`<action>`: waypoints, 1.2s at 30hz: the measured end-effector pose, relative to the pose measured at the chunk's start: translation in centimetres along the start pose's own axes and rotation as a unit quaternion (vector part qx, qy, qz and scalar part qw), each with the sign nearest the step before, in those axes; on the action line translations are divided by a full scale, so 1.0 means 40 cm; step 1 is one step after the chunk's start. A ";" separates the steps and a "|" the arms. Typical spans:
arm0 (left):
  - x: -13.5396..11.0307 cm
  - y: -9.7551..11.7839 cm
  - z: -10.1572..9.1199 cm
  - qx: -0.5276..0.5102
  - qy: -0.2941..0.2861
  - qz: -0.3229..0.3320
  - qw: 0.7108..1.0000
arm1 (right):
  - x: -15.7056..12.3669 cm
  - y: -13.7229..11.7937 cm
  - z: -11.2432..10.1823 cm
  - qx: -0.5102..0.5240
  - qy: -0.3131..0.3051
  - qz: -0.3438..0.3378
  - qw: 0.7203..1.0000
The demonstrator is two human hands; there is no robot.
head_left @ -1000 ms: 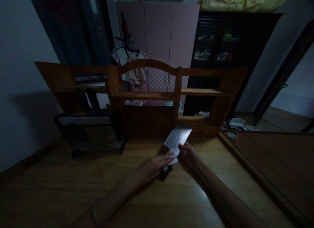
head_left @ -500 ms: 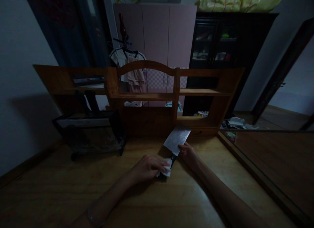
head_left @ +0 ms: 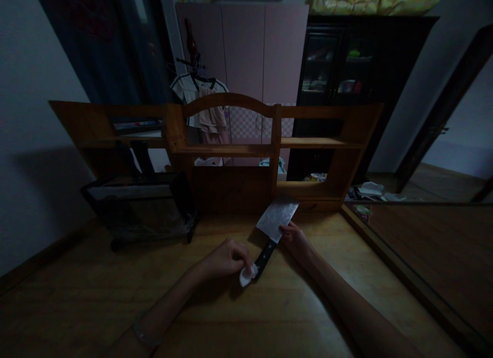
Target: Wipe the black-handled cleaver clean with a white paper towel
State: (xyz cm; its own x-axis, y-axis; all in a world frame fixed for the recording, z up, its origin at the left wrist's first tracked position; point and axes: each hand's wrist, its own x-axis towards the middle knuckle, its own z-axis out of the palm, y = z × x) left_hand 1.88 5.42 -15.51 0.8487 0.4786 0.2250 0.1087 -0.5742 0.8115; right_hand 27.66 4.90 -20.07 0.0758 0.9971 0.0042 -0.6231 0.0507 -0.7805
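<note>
A cleaver (head_left: pixel 278 219) with a broad grey blade and a black riveted handle is tilted over the wooden desk (head_left: pixel 215 322), blade pointing away from me. My right hand (head_left: pixel 296 239) pinches the blade's right edge near the handle. Between the fingers of my left hand (head_left: pixel 228 259) is a crumpled white tissue (head_left: pixel 248 274), at the end of the cleaver's handle. Whether the tissue touches the handle there is hard to make out.
At the left of the desk stands a black knife block (head_left: pixel 140 209) with dark handles sticking up. A wooden shelf unit (head_left: pixel 231 151) runs along the back. The desk's raised right edge (head_left: pixel 385 250) borders a brown surface.
My left hand has shifted slightly left and down with the tissue, uncovering most of the black handle. My right hand and the cleaver stay nearly in place.
</note>
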 end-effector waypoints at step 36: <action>0.002 0.009 -0.019 -0.091 -0.078 -0.045 0.992 | 0.001 -0.001 0.005 0.010 0.024 0.013 1.000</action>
State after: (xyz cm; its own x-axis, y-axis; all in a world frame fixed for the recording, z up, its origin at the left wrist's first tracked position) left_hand 1.59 5.73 -14.79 0.9109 0.4063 0.0725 0.1043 -0.3966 0.9120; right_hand 27.52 4.96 -19.93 0.0964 0.9943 -0.0454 -0.6408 0.0271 -0.7672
